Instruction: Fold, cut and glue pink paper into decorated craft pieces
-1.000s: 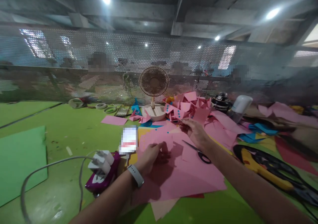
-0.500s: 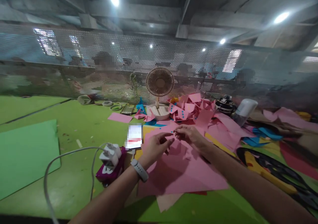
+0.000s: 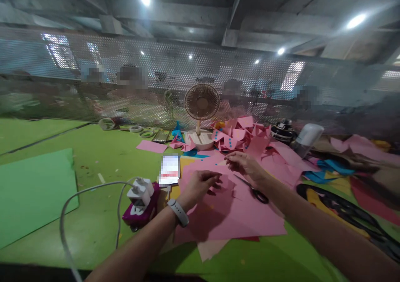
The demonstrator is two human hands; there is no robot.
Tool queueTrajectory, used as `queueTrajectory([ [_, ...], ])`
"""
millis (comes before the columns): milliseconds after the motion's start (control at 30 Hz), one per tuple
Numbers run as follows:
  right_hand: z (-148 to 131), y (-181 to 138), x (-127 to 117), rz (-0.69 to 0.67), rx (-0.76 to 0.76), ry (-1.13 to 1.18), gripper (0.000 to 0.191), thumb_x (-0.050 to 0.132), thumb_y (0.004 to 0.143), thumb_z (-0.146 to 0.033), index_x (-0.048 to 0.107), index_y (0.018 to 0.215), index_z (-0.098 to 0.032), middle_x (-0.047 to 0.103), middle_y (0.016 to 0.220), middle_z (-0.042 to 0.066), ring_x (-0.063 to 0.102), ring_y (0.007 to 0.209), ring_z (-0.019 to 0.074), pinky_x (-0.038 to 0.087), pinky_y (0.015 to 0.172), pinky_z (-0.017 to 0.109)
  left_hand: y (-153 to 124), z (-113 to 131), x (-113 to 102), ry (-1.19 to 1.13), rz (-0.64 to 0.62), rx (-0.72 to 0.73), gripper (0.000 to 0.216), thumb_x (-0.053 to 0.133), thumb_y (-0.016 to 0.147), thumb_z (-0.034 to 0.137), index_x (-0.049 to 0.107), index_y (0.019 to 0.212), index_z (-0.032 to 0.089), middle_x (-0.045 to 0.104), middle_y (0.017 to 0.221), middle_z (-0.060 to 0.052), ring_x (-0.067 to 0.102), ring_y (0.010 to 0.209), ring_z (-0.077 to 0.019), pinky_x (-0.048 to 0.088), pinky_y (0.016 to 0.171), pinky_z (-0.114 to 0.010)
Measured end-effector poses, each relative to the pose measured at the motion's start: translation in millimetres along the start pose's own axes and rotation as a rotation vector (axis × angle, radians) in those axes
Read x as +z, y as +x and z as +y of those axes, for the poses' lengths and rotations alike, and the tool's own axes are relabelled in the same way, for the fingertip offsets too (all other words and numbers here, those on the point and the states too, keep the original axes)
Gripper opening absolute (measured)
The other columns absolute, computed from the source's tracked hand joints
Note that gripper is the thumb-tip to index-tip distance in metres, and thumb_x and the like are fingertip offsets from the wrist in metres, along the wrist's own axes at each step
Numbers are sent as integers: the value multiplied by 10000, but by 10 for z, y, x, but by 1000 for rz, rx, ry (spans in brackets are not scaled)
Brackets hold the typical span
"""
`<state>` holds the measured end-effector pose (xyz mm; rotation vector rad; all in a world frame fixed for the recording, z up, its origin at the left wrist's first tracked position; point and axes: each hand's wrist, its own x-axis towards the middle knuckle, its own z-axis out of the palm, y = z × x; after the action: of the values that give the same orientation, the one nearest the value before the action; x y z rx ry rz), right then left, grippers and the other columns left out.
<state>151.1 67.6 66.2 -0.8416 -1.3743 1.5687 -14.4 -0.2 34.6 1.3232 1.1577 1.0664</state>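
My left hand, with a white watch on the wrist, rests with curled fingers on a small folded pink paper piece atop a stack of pink sheets. My right hand hovers just behind it with its fingertips pinched together over the pink sheets; what they pinch is too small to make out. Black-handled scissors lie on the paper under my right wrist. A heap of folded pink shapes with blue dots sits behind the hands.
A small desk fan stands at the back centre. A purple power strip with white plugs and its cable lie left of the paper, beside a phone. A green sheet lies far left. Tape rolls, a white bottle and coloured paper scraps line the back and right.
My hands, which met fingertip to fingertip half a second ago, have drawn apart. The left dropped onto the pink piece, the right moved back, uncovering the scissors.
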Motion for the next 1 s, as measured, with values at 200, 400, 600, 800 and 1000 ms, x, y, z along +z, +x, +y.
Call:
queueTrajectory([
  [200, -100, -190, -193, 40, 5, -68, 166, 677, 640, -288, 652, 750, -166, 616, 689, -4, 523, 566, 66, 418, 595, 208, 29, 10, -47, -73, 19, 155, 313, 513, 819, 341, 604, 1036, 134, 636, 871, -93, 612, 792, -170, 514, 604, -262],
  [400, -53, -537, -512, 73, 47, -329, 232, 664, 649, -352, 638, 757, -148, 608, 685, 11, 518, 584, 93, 394, 560, 222, -15, 74, -53, -27, 53, 128, 311, 503, 817, 344, 597, 1033, 141, 607, 808, -57, 567, 617, -110, 471, 521, -224],
  [600, 30, -807, -739, 9, 11, -565, 242, 609, 710, -369, 628, 798, -144, 595, 668, 13, 526, 609, 129, 406, 574, 251, -46, 48, 66, -28, -87, 52, 296, 441, 844, 347, 581, 1011, 147, 628, 833, -72, 585, 720, -138, 478, 593, -246],
  [800, -129, -1059, -1092, 118, -43, -921, 244, 513, 775, -374, 619, 869, -175, 637, 760, 31, 571, 675, 164, 416, 610, 268, 3, 73, 25, 296, -29, 172, 287, 410, 837, 365, 573, 938, 151, 616, 805, -58, 575, 723, -144, 451, 590, -233],
  [1000, -291, -1457, -1832, 360, 50, -1494, 259, 540, 679, -297, 628, 903, -199, 644, 912, 63, 585, 766, 198, 402, 640, 264, 50, -66, -114, 521, -78, -64, 249, 385, 802, 332, 553, 752, 154, 612, 676, -41, 562, 507, -126, 405, 456, -223],
])
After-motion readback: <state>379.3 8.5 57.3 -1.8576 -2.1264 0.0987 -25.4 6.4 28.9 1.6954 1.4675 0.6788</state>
